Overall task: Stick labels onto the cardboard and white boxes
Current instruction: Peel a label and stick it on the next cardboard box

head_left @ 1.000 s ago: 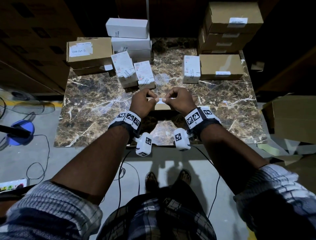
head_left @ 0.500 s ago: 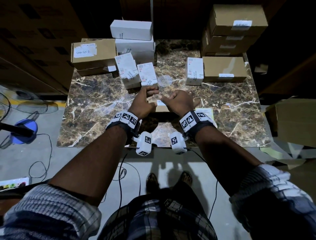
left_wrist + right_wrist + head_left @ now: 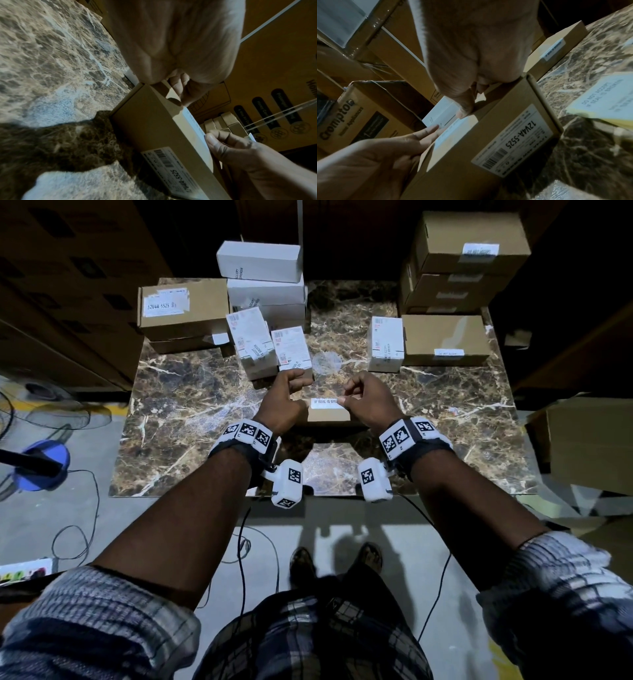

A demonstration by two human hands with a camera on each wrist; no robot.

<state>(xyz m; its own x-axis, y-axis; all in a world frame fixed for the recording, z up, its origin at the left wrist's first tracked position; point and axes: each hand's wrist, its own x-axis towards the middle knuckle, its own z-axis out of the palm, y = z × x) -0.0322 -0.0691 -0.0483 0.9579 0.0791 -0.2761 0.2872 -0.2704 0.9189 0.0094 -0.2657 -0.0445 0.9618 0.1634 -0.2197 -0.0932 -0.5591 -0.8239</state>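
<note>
1. The right hand (image 3: 368, 402) pinches one end of a white label (image 3: 325, 402) lying on a small cardboard box (image 3: 329, 414) at mid-table; the left hand (image 3: 284, 402), fingers loosely curled, holds nothing.
2. The label looks thin, floppy and sticky: best handled by its edges.
3. It reads "IF SEAL IS BRO…"; the box's front sticker (image 3: 513, 142) reads "12V4A-5525".
4. A label pad (image 3: 604, 97) nearby reads "DO NOT ACCEPT IF SEAL IS BROKEN".

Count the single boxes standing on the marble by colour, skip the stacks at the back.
White boxes: 3
Cardboard boxes: 2
Total: 5
</note>
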